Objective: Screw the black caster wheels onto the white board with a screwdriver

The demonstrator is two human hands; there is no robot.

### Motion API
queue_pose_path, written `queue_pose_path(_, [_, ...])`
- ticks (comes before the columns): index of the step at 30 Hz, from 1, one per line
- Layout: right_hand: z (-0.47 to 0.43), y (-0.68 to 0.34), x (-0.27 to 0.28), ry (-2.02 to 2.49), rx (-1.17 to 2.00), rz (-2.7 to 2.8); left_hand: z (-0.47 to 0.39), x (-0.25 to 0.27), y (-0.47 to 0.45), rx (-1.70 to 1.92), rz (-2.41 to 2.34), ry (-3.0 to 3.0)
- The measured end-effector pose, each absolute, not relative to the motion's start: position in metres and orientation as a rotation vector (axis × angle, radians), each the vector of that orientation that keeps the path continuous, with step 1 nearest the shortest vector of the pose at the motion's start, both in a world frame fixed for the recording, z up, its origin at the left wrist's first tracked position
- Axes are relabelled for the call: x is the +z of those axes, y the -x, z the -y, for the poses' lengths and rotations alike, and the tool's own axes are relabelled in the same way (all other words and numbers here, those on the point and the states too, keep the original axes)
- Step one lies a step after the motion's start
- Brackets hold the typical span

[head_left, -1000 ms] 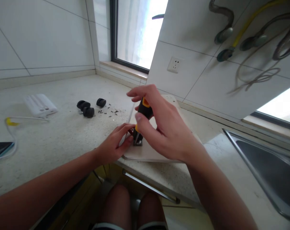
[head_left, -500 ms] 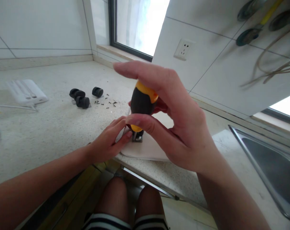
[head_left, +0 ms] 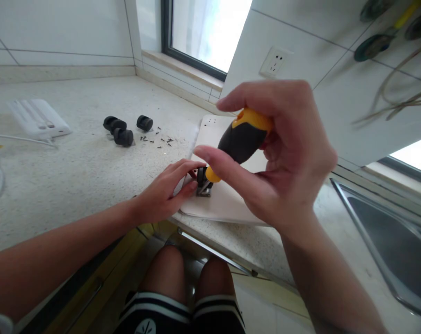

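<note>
A black wheel (head_left: 200, 177) sits on a board (head_left: 233, 206) at the frame's centre, held by the left hand (head_left: 169, 189). The right hand (head_left: 294, 171) grips a screwdriver (head_left: 240, 144), just tipped rightward, so probably meeting the wheel less squarely.

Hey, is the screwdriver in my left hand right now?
No, your right hand holds the screwdriver, while your left hand is at the black caster on the white board.

A white power bank (head_left: 40, 119) lies on the speckled counter (head_left: 74, 185), a cable (head_left: 22, 138) just beside it. A wall socket (head_left: 275, 62) sits near the window (head_left: 207, 32), a metal sink (head_left: 401, 241) far right.
</note>
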State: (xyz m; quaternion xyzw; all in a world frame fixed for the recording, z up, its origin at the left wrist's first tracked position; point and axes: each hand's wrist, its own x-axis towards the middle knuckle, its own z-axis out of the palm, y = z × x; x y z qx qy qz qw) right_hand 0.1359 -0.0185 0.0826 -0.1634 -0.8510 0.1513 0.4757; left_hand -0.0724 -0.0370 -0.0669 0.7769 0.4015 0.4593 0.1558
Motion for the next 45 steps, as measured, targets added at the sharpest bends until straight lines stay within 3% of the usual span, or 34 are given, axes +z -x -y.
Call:
queue_pose_path(6, [0.024, -0.136, 0.093, 0.407, 0.677, 2.166, 0.038, -0.063, 0.071, 1.322, -1.157, -2.234])
queue_pose_path(11, [0.023, -0.135, 0.084, 0.494, 0.255, 2.029, 0.038, -0.065, 0.072, 1.321, -1.172, -2.239])
queue_pose_path(17, [0.026, -0.137, 0.091, 0.470, 0.545, 2.165, 0.038, -0.064, 0.071, 1.308, -1.154, -2.233])
queue_pose_path(23, [0.020, -0.135, 0.080, 0.444, 0.259, 2.024, 0.039, -0.063, 0.071, 1.318, -1.167, -2.241])
queue_pose_path(29, [0.022, -0.140, 0.093, 0.434, 0.581, 2.190, 0.039, -0.062, 0.070, 1.310, -1.167, -2.245])
queue_pose_path(35, [0.018, -0.139, 0.080, 0.502, 0.177, 2.062, 0.039, -0.064, 0.071, 1.319, -1.197, -2.248])
queue_pose_path(45, [0.008, -0.147, 0.087, 0.492, -0.027, 1.906, 0.039, -0.065, 0.071, 1.301, -1.175, -2.261])
